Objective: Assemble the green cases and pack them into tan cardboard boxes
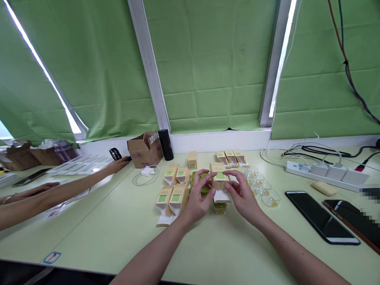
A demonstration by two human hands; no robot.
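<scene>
Head view: by the left hand (198,197) and right hand (243,196), a tan cardboard box (217,168) with a green-and-white label is grasped from both sides, midway between them. Beneath its white flap (222,196), a squat clear jar (220,207), green inside, is partly hidden.

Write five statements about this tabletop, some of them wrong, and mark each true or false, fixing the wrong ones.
1. The left hand and right hand hold one small box between them. True.
2. The black cylinder stands to the right of both hands. False: the black cylinder stands to their left, beside the open cardboard box.
3. Clear containers sit to the right of the small box. True.
4. The power strip is black. False: the power strip is white.
5. A dark-screened phone lies on the table's right side. True.
</scene>
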